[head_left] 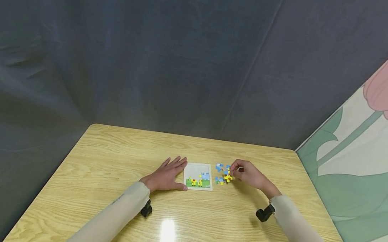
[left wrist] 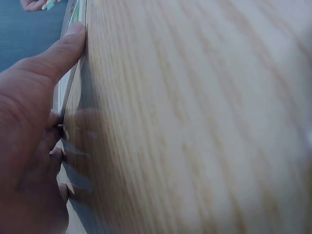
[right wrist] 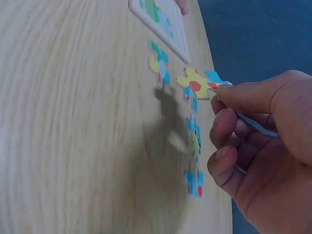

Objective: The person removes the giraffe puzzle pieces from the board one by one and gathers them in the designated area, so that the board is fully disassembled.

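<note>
A white-framed jigsaw puzzle board [head_left: 197,169] lies on the table, its lower part filled with a green and yellow picture and some blue at the right. My left hand [head_left: 168,175] rests spread at the board's left edge, the thumb [left wrist: 73,41] at its near corner. Right of the board, my right hand [head_left: 248,173] pinches a yellow puzzle piece [right wrist: 197,84] with red spots and a blue corner between thumb and index finger. In the right wrist view it is held above the table, casting a shadow. Several loose pieces [right wrist: 194,139] lie beneath and beside it.
The wooden table [head_left: 122,147] ends at a dark curtain [head_left: 170,70] behind. A flower-patterned panel [head_left: 365,169] stands along the right side. Each wrist carries a small black camera [head_left: 265,213].
</note>
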Action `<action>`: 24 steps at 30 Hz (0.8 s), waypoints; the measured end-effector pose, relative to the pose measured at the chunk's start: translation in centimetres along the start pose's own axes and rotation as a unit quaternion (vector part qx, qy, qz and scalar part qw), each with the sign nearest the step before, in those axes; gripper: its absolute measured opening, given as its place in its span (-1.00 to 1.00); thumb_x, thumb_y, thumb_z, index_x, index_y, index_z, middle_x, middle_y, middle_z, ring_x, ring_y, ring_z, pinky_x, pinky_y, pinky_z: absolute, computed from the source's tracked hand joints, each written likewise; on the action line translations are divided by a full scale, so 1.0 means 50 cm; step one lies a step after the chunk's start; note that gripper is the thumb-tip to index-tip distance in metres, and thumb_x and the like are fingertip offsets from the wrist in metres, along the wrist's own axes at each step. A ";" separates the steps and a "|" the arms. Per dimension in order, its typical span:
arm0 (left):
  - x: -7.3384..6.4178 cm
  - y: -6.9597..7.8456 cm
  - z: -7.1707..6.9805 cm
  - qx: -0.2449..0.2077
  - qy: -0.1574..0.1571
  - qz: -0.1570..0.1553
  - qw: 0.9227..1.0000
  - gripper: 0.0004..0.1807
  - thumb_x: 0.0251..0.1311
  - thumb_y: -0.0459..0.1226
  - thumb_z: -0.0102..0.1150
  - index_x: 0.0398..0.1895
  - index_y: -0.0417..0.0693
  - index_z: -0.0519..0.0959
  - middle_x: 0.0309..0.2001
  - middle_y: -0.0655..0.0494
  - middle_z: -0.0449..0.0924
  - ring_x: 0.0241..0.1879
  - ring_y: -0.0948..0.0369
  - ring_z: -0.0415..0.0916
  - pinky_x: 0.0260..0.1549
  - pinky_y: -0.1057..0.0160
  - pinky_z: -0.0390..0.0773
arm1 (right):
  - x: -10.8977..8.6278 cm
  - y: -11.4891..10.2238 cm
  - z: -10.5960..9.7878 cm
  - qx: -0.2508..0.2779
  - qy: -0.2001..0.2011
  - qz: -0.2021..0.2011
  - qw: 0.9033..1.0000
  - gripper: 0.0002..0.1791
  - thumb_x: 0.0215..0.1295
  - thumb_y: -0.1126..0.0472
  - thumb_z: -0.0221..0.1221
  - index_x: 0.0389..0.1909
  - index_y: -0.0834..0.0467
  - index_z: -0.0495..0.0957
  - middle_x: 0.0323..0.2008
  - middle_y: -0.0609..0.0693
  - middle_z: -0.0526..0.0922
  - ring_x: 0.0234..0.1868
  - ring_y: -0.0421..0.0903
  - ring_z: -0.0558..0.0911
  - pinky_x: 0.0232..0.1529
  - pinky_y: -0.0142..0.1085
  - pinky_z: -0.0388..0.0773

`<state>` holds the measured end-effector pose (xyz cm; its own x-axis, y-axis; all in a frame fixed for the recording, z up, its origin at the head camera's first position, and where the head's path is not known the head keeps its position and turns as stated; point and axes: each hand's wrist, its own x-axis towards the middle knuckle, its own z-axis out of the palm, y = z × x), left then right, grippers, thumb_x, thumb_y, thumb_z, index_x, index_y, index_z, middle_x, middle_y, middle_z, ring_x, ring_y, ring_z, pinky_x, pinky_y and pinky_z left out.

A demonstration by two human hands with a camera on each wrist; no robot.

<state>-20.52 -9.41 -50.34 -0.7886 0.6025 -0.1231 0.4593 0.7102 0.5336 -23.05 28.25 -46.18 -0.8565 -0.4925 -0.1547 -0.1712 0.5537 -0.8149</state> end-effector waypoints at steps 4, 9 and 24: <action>-0.001 0.000 0.000 -0.001 -0.001 -0.002 1.000 0.11 0.37 0.25 0.28 0.75 -0.09 0.01 0.78 0.03 -0.14 0.79 -0.03 -0.27 0.73 -0.26 -0.27 | -0.014 0.012 -0.003 -0.010 0.006 0.001 1.000 -0.91 0.57 0.39 0.12 -0.08 0.37 0.53 -0.17 0.24 0.62 -0.39 -0.17 0.47 -0.43 -0.37 0.46; -0.001 0.004 -0.003 -0.003 0.002 -0.002 1.000 0.12 0.36 0.25 0.30 0.75 -0.11 0.03 0.78 0.01 -0.12 0.79 -0.05 -0.24 0.73 -0.27 -0.25 | -0.025 0.031 -0.003 -0.038 0.021 0.002 0.999 -0.93 0.54 0.38 0.16 -0.13 0.34 0.56 -0.20 0.19 0.64 -0.32 -0.20 0.53 -0.38 -0.40 0.52; 0.001 0.000 -0.001 -0.002 -0.001 0.000 1.000 0.11 0.38 0.26 0.27 0.76 -0.09 0.00 0.78 0.02 -0.15 0.79 -0.04 -0.26 0.73 -0.27 -0.28 | -0.014 0.045 0.021 -0.116 0.069 0.031 0.990 -0.95 0.49 0.37 0.24 -0.23 0.21 0.60 -0.32 0.03 0.69 -0.41 -0.21 0.49 -0.45 -0.42 0.46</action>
<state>-20.57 -9.40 -50.28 -0.7877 0.6035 -0.1236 0.4586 0.7084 0.5365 -22.31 29.12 -48.51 -0.9243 -0.3657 -0.1089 -0.2106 0.7269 -0.6537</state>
